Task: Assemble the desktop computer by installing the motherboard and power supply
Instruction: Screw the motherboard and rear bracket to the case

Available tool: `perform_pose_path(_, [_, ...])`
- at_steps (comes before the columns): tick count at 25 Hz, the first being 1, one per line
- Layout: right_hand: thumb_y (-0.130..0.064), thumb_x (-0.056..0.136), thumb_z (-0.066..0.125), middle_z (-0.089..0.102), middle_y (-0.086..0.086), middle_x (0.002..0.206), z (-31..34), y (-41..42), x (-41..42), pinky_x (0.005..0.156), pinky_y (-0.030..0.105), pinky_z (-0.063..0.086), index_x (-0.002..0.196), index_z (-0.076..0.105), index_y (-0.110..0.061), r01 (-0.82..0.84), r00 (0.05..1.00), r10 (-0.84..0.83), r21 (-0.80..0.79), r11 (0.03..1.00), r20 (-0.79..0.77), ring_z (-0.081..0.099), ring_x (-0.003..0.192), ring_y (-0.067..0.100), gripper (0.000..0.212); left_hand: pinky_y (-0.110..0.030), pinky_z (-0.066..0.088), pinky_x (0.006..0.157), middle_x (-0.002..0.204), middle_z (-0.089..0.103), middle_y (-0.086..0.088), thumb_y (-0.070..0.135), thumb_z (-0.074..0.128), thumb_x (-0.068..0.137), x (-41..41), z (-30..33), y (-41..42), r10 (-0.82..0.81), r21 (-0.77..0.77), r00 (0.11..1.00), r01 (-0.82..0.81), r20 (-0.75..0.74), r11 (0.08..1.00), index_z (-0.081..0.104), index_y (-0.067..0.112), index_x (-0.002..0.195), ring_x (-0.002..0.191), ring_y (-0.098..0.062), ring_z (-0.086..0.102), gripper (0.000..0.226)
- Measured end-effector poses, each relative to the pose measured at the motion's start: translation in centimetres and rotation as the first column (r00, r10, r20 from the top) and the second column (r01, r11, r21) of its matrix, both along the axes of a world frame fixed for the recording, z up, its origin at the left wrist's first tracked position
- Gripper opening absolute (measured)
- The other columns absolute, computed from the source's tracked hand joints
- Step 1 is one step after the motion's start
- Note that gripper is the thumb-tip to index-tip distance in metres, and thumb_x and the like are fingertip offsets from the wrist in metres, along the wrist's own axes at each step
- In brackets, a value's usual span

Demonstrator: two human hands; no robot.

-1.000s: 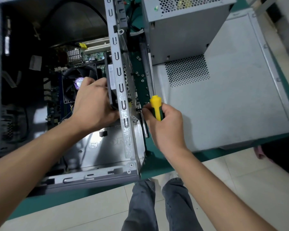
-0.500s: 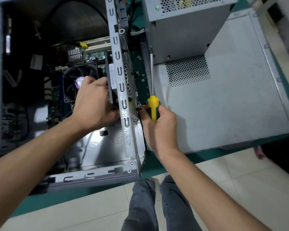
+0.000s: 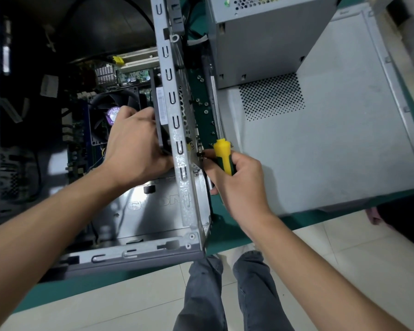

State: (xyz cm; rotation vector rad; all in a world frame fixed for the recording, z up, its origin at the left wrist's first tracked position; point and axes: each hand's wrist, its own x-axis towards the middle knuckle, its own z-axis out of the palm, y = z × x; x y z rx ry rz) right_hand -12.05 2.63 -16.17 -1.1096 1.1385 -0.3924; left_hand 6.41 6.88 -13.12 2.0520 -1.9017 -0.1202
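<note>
The open computer case [image 3: 177, 120] lies on the green bench, with the motherboard [image 3: 129, 76] and its CPU fan [image 3: 103, 111] inside. My left hand [image 3: 134, 149] reaches into the case and grips a black fan [image 3: 159, 108] held against the inside of the rear panel. My right hand [image 3: 239, 180] is outside that panel. It holds a yellow and green screwdriver [image 3: 222, 151] in the palm, shaft pointing away from me, while its fingertips pinch a small dark screw [image 3: 199, 154] at the panel. The grey power supply [image 3: 261, 37] stands outside the case, at the top right.
The grey side panel [image 3: 320, 151] with a perforated vent lies flat to the right, under the power supply. Several loose screws lie on the green strip [image 3: 202, 96] between case and panel. The bench edge [image 3: 225, 240] is near me, with floor tiles and my legs below.
My right hand's fingertips have edged slightly left toward the rear panel, and the screwdriver tilted a little with it. My left hand has stayed on the black fan.
</note>
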Motion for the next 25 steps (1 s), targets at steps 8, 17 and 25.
perform_pose_path(8, [-0.014,0.089,0.07,0.061,0.006,0.064,0.3,-0.4,-0.2,0.048,0.025,0.047,0.088,0.072,-0.009,-0.038,0.997,0.036,0.032,0.999,0.061,0.056,0.052,0.015,0.005,-0.033,0.022,0.07,0.06,0.023,0.015,0.053,0.039,0.076,0.1,0.2,0.1,0.027,0.058,0.999,-0.025,-0.029,0.998,0.018,0.039,0.057,0.059,0.006,0.021,0.033])
perform_pose_path(17, [-0.014,0.094,0.063,0.057,0.0,0.08,0.2,-7.8,-6.6,0.061,0.024,0.051,0.12,0.061,-0.035,-0.381,0.924,0.382,-0.077,0.921,0.001,0.059,0.063,0.008,0.032,-0.039,0.027,0.07,0.061,0.019,0.022,0.047,0.04,0.077,-0.4,0.6,0.1,-0.007,0.02,1.0,0.008,-0.025,1.0,0.015,0.04,0.06,0.06,0.006,0.019,0.031])
perform_pose_path(25, [-0.049,0.073,0.081,0.074,0.017,0.086,-0.1,-12.2,-10.3,0.042,0.022,0.036,0.095,0.076,-0.017,-0.271,0.957,0.278,-0.09,0.958,0.076,0.052,0.047,0.015,0.039,-0.041,0.027,0.066,0.062,0.021,0.023,0.041,0.042,0.074,-0.9,1.0,0.1,0.01,-0.013,0.995,-0.011,-0.097,1.0,0.015,0.041,0.062,0.06,0.003,0.02,0.03])
